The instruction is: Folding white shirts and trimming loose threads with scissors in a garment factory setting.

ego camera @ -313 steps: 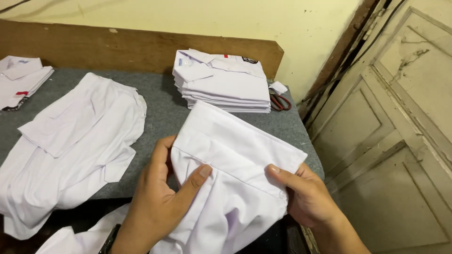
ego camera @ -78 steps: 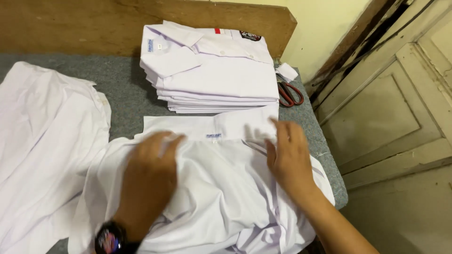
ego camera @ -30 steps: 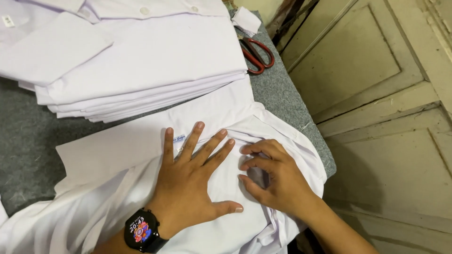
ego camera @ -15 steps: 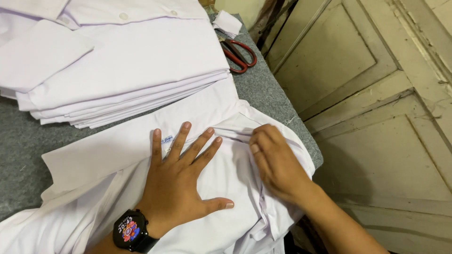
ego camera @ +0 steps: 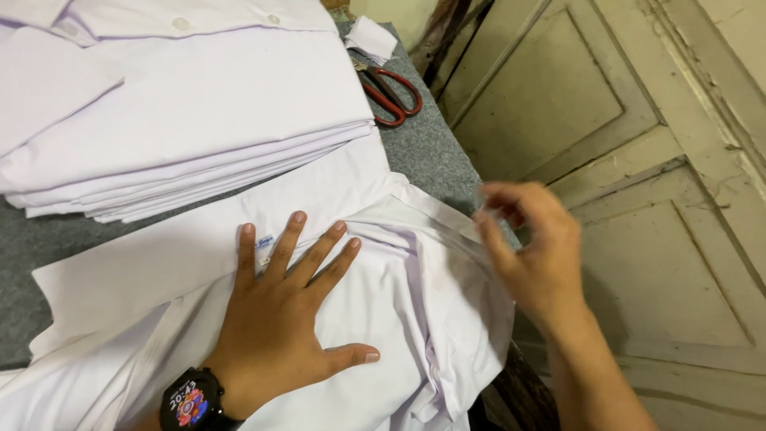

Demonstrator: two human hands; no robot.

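White shirt [ego camera: 399, 319] is laid flat at table [ego camera: 431, 152] edge, 6 o'clock of folded shirt stack [ego camera: 183, 112]. Left hand [ego camera: 279, 327] is pressed open-palmed on it, nothing gripped. Right hand [ego camera: 531, 255] is pinched on shirt's edge fold at 3 o'clock. Fabric judged light, soft, limp, prob. slippery; best taken at hem/seam edges. Scissors [ego camera: 387, 88] at 1 o'clock.
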